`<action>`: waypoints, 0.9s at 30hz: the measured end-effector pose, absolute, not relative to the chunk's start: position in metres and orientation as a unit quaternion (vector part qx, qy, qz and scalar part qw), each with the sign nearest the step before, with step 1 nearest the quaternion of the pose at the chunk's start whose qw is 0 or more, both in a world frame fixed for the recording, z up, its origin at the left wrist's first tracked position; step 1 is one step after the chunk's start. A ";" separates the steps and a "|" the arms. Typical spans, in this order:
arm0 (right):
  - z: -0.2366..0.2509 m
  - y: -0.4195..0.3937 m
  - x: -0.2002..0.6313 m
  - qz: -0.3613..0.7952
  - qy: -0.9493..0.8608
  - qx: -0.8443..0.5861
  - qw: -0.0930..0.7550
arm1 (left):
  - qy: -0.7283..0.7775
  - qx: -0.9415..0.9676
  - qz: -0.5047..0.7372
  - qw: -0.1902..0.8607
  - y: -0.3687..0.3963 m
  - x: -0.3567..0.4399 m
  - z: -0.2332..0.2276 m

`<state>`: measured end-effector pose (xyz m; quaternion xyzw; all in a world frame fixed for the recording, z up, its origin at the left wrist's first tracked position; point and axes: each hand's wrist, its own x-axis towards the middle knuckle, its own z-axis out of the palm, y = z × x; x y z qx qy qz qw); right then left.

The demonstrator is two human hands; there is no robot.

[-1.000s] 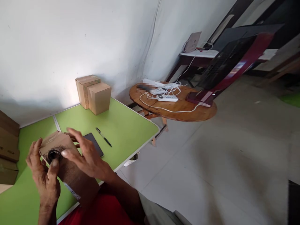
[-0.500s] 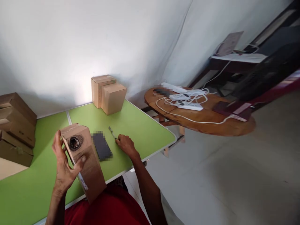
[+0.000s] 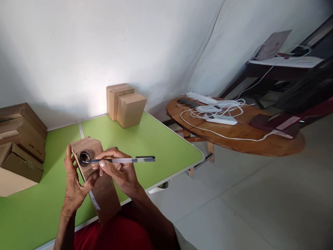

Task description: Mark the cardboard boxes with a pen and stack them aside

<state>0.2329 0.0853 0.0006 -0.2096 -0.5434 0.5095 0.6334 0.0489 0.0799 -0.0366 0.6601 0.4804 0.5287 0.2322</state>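
Observation:
A brown cardboard box leans tilted between my body and the green table. My left hand grips its upper part, thumb on the front face and fingers behind the far side. Near the top of that face is a ragged hole ringed with dark scribbled ink. My right hand pinches a pen with a clear barrel and its black cap on the back end. The pen's tip is at the hole's right edge; whether it touches the cardboard I cannot tell. The phone-like dark slab is hidden behind my right hand.
Two cardboard boxes stand at the back of the green table by the wall. More boxes are stacked at the left. On the right, a round wooden table carries white power strips with tangled cables.
My right hand has lifted the pen off the table and moved left to the box, the tip now at the hole. My left hand keeps its hold on the box. The view has shifted slightly.

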 end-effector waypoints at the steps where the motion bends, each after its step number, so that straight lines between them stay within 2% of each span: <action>1: -0.002 0.086 0.231 0.497 -0.548 -0.219 0.637 | 0.480 0.655 0.532 0.240 0.080 0.049 -0.037; 8: -0.004 0.090 0.235 0.413 -0.603 -0.215 0.647 | 0.474 0.643 0.543 0.258 0.080 0.048 -0.041; 15: 0.005 0.088 0.241 0.406 -0.637 -0.271 0.596 | 0.488 0.630 0.543 0.264 0.081 0.043 -0.043; 23: 0.001 0.100 0.241 0.443 -0.518 -0.288 0.672 | 0.490 0.627 0.546 0.262 0.082 0.044 -0.044; 27: 0.005 0.108 0.235 0.455 -0.515 -0.258 0.679 | 0.487 0.638 0.540 0.254 0.082 0.043 -0.045</action>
